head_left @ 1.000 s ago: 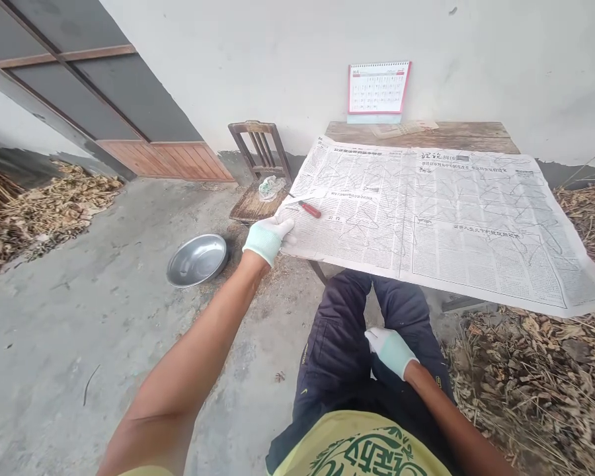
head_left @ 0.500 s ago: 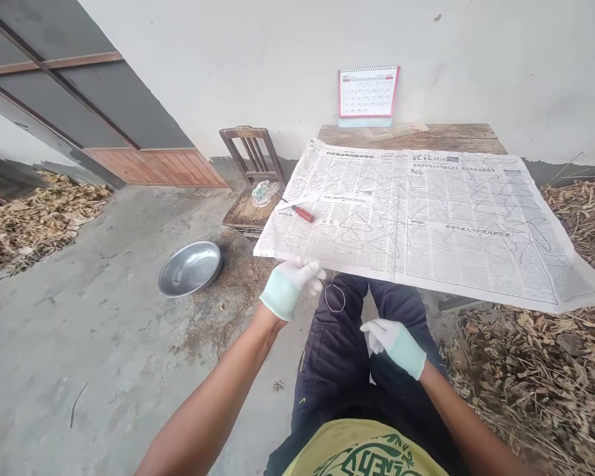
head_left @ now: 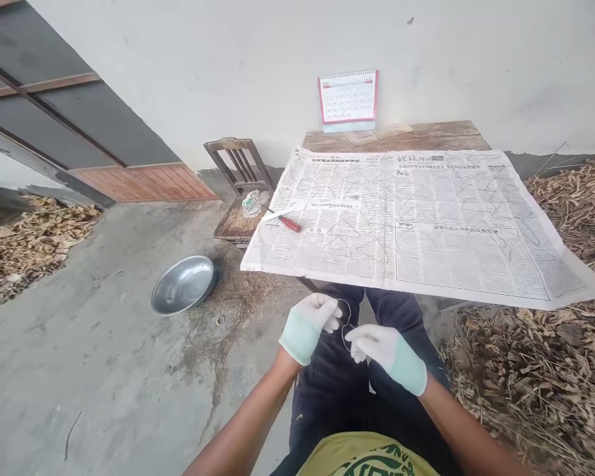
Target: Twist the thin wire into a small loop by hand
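Observation:
A thin, pale wire (head_left: 349, 313), bent into a curve with a loop, runs between my hands above my lap. My left hand (head_left: 318, 313), in a white glove with a mint cuff, is closed on its upper end. Gloved the same way, my right hand (head_left: 374, 344) has its fingers pinched on the lower loop. Ahead of them, newspaper sheets (head_left: 327, 254) cover the table, and several bent wire shapes (head_left: 350, 235) lie on the paper. A screwdriver with a red handle (head_left: 291, 225) lies at the left, beside a white strip (head_left: 281, 213).
A wooden chair (head_left: 238, 221) holding a crumpled plastic bag (head_left: 252, 203) stands left of the table. A metal basin (head_left: 183, 284) sits on the concrete floor. At the table's back stands a desk calendar (head_left: 348, 99). Dry leaves (head_left: 525, 377) are heaped at the right.
My left hand has come down and to the right with the wire. My right hand has moved slightly left and now grips the wire's loop. The view has shifted a little.

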A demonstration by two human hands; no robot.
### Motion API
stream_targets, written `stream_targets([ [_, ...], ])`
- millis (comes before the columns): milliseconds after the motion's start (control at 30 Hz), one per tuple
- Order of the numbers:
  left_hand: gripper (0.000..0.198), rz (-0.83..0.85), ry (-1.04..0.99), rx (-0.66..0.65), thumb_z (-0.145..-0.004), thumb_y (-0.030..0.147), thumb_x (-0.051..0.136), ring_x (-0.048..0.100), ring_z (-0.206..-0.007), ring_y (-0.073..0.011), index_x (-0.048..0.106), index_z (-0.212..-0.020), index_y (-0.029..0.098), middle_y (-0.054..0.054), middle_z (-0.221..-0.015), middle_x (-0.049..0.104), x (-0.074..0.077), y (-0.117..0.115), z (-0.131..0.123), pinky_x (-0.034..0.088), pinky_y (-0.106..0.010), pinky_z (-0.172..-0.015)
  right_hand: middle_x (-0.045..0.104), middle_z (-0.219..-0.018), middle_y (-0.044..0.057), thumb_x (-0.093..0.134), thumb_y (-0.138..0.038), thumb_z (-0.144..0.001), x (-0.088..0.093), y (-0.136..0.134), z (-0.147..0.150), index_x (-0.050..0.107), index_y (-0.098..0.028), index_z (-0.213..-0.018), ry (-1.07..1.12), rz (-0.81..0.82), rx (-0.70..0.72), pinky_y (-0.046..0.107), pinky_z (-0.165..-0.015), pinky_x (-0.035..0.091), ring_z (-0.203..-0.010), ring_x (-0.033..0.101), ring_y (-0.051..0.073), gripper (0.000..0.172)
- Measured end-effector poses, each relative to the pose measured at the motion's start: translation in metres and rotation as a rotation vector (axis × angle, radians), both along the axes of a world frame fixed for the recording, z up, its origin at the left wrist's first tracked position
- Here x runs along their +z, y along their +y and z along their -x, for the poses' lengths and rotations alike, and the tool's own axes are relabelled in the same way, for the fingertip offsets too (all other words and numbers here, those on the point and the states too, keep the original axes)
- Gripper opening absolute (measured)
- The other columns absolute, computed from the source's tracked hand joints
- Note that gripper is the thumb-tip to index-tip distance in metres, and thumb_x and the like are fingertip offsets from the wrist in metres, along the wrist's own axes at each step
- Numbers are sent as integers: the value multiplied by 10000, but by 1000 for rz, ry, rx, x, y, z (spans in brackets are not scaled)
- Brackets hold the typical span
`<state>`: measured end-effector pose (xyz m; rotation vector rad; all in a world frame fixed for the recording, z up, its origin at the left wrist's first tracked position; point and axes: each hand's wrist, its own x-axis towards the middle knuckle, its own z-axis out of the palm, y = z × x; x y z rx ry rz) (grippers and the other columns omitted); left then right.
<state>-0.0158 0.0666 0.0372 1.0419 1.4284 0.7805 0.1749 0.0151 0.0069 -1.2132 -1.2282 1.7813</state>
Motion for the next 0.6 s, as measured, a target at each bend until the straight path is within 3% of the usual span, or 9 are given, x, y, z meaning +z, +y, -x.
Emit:
stream_targets([
  [200, 276, 30, -1, 33, -869, 400, 653, 596, -508, -114, 675, -747, 154, -36, -593, 682, 1, -2, -9, 489, -222, -541, 716, -738, 40, 569, -319, -924, 2, 0, 2, 760, -150, -892, -25, 36, -67, 294, -682, 540, -663, 667, 165, 257],
  [600, 271, 56, -90, 94, -823, 405, 691, 581, -476, -113, 646, -701, 168, -25, -561, 664, -5, -6, -13, 479, -226, -522, 716, -719, 38, 561, -343, -871, -13, 0, -8, 743, -156, -925, -172, 59, -88, 308, -688, 545, -677, 683, 188, 267],
])
